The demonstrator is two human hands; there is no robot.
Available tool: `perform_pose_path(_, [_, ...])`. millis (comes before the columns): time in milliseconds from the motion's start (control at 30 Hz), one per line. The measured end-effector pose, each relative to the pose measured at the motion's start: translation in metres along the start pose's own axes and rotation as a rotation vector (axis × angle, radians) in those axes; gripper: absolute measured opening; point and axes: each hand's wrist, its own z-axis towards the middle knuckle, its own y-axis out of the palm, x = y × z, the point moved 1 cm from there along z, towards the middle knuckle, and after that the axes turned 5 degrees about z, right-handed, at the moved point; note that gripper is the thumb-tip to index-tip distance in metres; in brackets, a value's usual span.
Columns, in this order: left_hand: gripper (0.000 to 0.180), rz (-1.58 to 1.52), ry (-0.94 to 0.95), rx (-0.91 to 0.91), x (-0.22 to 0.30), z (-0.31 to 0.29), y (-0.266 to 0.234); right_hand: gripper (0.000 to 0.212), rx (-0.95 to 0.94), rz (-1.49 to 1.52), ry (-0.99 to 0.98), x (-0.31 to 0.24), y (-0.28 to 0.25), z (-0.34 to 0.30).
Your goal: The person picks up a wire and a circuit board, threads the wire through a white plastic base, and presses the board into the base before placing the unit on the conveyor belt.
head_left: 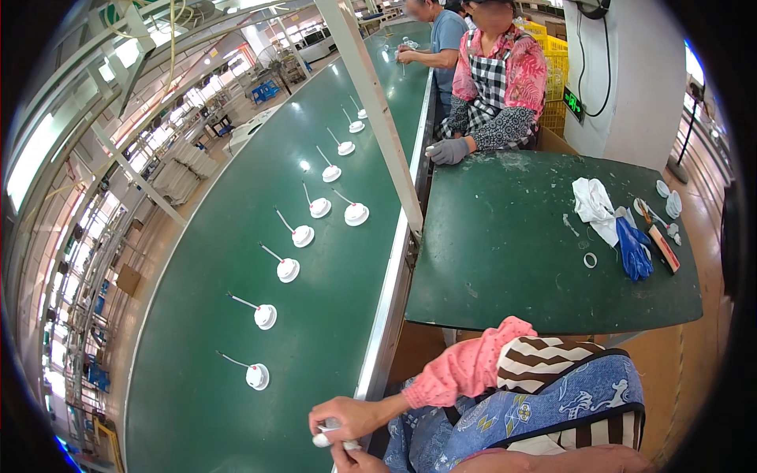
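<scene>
Both hands meet low in the view, over the near edge of the green belt (189,418). My right hand (347,415), coming from a pink cuffed sleeve, is closed around a small white part (322,440). Just below it, my left hand (361,460) pinches at the same white part, partly cut off by the lower edge. Fingers cover much of the part, so its full shape is hidden. The closest of the white round fittings (257,377) lies on the belt ahead of my hands, its thin cable sticking out to the left.
Several similar fittings (289,270) run up the belt in a line. A green side table (505,260) carries a white cloth (593,206), blue glove (633,251), white ring (590,260) and a knife-like tool (662,248). A post (378,118) rises beside the belt; two people work beyond.
</scene>
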Motion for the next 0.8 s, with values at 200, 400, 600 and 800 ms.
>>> perform_pose_path(200, [0.052, -0.097, 0.088, 0.046, -0.017, 0.040, 0.015, 0.033, 0.043, 0.053, 0.130, 0.049, 0.003, 0.026])
perform_pose_path(400, [0.056, -0.124, 0.080, 0.041, -0.028, 0.042, 0.017, 0.032, 0.020, 0.055, 0.180, 0.053, 0.003, 0.025])
perform_pose_path(600, [0.052, -0.191, 0.019, 0.010, -0.041, 0.044, 0.020, 0.032, 0.039, 0.042, 0.209, 0.050, 0.003, 0.020])
perform_pose_path(800, [0.051, -0.202, -0.030, 0.000, -0.037, 0.043, 0.020, 0.035, 0.120, 0.071, 0.138, 0.049, 0.005, 0.019])
